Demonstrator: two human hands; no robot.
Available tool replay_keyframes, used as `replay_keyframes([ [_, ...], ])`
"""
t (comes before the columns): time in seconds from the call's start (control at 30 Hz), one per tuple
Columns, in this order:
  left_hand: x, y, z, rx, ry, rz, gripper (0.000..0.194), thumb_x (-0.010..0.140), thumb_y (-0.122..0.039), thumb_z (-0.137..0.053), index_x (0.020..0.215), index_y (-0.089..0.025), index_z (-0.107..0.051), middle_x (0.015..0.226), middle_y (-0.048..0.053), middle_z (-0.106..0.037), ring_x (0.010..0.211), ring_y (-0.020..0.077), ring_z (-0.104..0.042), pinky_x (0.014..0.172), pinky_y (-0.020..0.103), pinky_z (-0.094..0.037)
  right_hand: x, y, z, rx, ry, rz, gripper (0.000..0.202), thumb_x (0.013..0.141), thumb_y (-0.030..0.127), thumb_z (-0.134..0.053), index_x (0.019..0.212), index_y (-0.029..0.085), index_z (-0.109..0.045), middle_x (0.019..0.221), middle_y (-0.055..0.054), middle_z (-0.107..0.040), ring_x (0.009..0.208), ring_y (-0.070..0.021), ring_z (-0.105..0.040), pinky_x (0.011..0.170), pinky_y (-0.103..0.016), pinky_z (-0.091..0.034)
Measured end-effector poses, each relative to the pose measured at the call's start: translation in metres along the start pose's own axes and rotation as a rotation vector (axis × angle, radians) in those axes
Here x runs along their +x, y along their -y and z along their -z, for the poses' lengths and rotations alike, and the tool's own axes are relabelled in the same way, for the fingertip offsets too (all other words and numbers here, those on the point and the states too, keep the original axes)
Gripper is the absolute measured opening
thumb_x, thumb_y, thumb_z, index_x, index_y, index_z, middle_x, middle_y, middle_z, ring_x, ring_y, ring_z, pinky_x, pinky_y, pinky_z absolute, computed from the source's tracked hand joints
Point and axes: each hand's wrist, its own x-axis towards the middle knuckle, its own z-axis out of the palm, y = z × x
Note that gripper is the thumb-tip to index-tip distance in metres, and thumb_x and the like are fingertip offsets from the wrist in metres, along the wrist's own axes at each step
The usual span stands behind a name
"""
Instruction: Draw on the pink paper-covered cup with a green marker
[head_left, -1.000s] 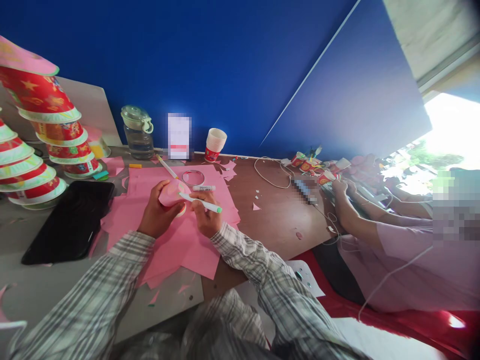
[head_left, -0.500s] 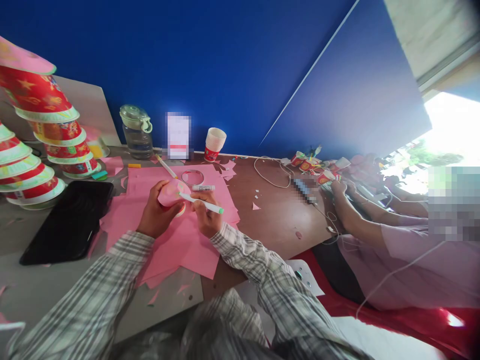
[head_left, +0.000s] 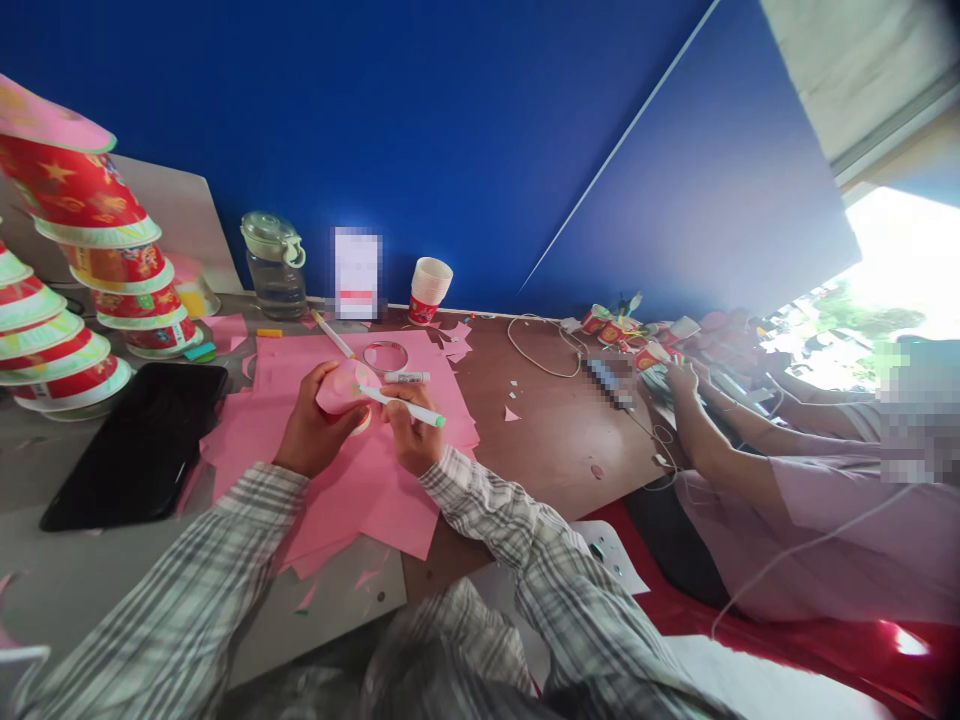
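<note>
My left hand (head_left: 309,432) is closed around a pink-covered paper cup (head_left: 339,390), tilted over a pile of pink paper sheets (head_left: 390,490). Part of the cup's pale rim shows below my thumb. In my right hand (head_left: 412,438) is a white marker with a green end (head_left: 412,409), its tip at the pink side of the cup. Faint coloured marks show there, too small to make out. Just behind my hands lie a marker cap (head_left: 407,377), a roll of clear tape (head_left: 385,356) and a white-and-yellow marker (head_left: 332,334).
Towers of red cups (head_left: 116,270) and a black tablet (head_left: 135,445) are at the left. A water jug (head_left: 274,270) and stacked paper cups (head_left: 430,290) stand by the blue partition (head_left: 420,120). On the right, a co-worker's arms (head_left: 720,430) reach over the table near a power strip (head_left: 607,382).
My hands, the cup and the marker keep almost the same place; the marker's green end has shifted very slightly. The co-worker on the right has moved a little.
</note>
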Motion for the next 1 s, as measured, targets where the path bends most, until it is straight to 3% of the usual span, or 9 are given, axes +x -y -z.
replay_keyframes([
  [0.3, 0.0005, -0.0011, 0.0010, -0.016, 0.013, 0.007, 0.066, 0.058, -0.033, -0.062, 0.118, -0.021, -0.035, 0.119, 0.008, -0.043, 0.107, 0.0215, -0.042, 0.089, 0.040, -0.034, -0.0013, -0.0006, -0.0007, 0.004, -0.014, 0.003, 0.018, 0.085, 0.023, -0.044, 0.097, 0.018, -0.057, 0.070, -0.003, -0.060, 0.081, -0.0171, -0.058, 0.084, -0.037, -0.047],
  [0.53, 0.0017, -0.0001, 0.0007, -0.012, 0.011, 0.013, 0.066, 0.058, -0.034, -0.062, 0.117, -0.023, -0.034, 0.119, 0.008, -0.042, 0.107, 0.0226, -0.043, 0.088, 0.042, -0.035, -0.0004, -0.0013, -0.0011, -0.019, -0.007, 0.025, 0.019, 0.084, 0.023, -0.042, 0.095, 0.020, -0.057, 0.067, -0.002, -0.059, 0.070, -0.0166, -0.057, 0.080, -0.039, -0.048],
  [1.0, 0.0016, 0.0024, -0.0001, -0.020, 0.004, -0.002, 0.066, 0.058, -0.033, -0.062, 0.117, -0.022, -0.035, 0.119, 0.008, -0.043, 0.108, 0.0221, -0.042, 0.089, 0.041, -0.034, -0.0008, -0.0019, 0.0011, 0.030, -0.053, -0.039, 0.018, 0.086, 0.024, -0.042, 0.095, 0.020, -0.056, 0.071, -0.003, -0.057, 0.076, -0.0173, -0.059, 0.076, -0.036, -0.049],
])
